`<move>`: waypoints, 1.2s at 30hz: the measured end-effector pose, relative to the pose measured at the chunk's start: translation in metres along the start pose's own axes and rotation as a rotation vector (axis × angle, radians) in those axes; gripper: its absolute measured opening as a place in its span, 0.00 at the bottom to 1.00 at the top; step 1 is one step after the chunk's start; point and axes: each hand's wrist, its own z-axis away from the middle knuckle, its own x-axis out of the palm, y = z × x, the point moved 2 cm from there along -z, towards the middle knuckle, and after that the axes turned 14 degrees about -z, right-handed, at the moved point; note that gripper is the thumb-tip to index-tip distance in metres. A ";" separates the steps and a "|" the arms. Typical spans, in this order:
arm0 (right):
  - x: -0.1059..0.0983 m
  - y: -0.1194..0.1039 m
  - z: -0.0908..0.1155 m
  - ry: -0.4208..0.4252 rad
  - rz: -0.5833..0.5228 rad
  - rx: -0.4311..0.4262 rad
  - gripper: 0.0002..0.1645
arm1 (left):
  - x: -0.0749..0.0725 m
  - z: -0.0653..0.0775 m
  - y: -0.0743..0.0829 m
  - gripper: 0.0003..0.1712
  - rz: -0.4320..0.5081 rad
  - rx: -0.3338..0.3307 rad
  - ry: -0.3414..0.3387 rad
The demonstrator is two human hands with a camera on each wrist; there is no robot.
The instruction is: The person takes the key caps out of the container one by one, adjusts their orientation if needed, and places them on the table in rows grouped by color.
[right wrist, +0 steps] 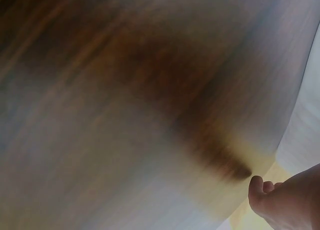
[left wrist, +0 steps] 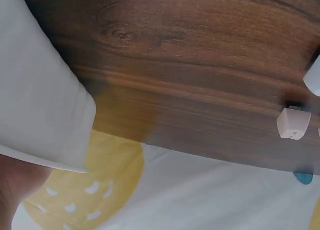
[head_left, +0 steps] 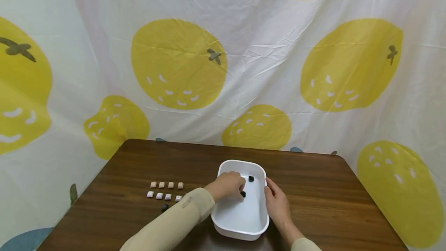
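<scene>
In the head view, a white rectangular tub (head_left: 240, 231) stands on the table. My left hand (head_left: 227, 186) reaches over its left wall, pinching a black keycap (head_left: 243, 194) low inside the tub. Another black keycap (head_left: 251, 179) lies on the tub floor farther back. Along the right wall my right hand (head_left: 278, 204) rests against the outside, fingers fairly straight near the rim. Part of the left hand (left wrist: 20, 182) shows beyond the tub's rim in the left wrist view, its fingertips hidden. The right wrist view catches the right hand (right wrist: 287, 200) at its lower right corner.
Left of the tub, a row of beige keycaps (head_left: 170, 185) lies behind a row of white keycaps (head_left: 159, 196), partly hidden by the left sleeve (head_left: 174, 216). One dark keycap (head_left: 165, 207) sits nearer. A lemon-print cloth (head_left: 251, 69) hangs behind the brown wooden table (head_left: 313, 177).
</scene>
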 end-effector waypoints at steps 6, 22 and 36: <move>0.000 0.002 -0.001 -0.001 -0.002 -0.006 0.25 | 0.000 -0.006 -0.005 0.11 0.086 0.053 0.018; 0.001 0.001 0.000 0.005 -0.007 -0.005 0.25 | -0.003 0.000 0.004 0.12 0.040 0.141 0.040; 0.000 0.001 -0.001 -0.009 -0.005 0.039 0.27 | -0.001 0.003 0.000 0.21 0.013 0.088 -0.024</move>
